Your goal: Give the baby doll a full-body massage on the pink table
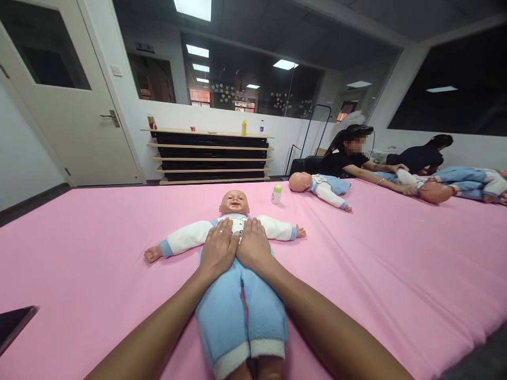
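A baby doll (224, 301) lies face up on the pink-covered bench (119, 237), right in front of the person, its head pointing away from them and its white-sleeved arms spread wide. Both of the person's hands are laid on its torso, side by side: the left hand (219, 247), with a ring (221, 231) on one finger, and the right hand (254, 245) next to it, the two touching at the thumbs. Neither grip is clenched; as far as I can see, both are released, palms down and fingers stretched toward the doll's chest, over the white top. Its blue trousers run back between the person's forearms.

Just beyond the doll's outstretched arm on the right stands a small bottle (276, 196) with a green cap, and past that a second doll (328, 187) lies on its back. Farther along, a co-worker in a dark cap (343, 158) has both hands on another doll (434, 192). Over by the wall I can see a low shelf (214, 144) with a yellow bottle (244, 127) on top
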The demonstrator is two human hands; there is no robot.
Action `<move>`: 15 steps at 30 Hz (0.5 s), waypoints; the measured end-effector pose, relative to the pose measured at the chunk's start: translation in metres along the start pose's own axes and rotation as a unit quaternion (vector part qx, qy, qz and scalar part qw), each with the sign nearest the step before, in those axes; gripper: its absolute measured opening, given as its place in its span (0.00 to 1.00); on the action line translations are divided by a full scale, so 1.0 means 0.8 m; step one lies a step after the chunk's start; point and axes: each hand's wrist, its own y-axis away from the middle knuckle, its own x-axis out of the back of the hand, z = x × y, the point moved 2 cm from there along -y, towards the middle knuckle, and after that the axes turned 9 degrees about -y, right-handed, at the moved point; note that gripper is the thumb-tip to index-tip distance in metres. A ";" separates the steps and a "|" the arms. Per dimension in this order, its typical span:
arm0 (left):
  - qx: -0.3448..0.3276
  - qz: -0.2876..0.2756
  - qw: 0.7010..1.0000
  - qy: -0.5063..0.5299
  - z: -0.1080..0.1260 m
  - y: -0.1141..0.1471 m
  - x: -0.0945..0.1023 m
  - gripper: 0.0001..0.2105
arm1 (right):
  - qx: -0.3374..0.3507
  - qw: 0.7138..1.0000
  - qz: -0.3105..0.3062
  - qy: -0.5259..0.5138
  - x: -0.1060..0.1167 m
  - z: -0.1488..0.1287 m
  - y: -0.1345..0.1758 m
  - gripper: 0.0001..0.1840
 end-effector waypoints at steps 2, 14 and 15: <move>0.004 0.018 1.000 -0.011 0.000 0.007 0.003 0.25 | 0.073 0.997 0.025 -0.008 0.005 -0.005 0.010 0.31; -0.153 -0.005 0.988 -0.004 0.019 0.032 0.032 0.27 | 0.286 0.948 -0.079 -0.116 0.019 -0.021 0.020 0.18; -0.142 -0.016 0.990 -0.007 0.019 0.031 0.030 0.27 | 0.274 0.952 -0.085 -0.110 0.019 -0.022 0.018 0.19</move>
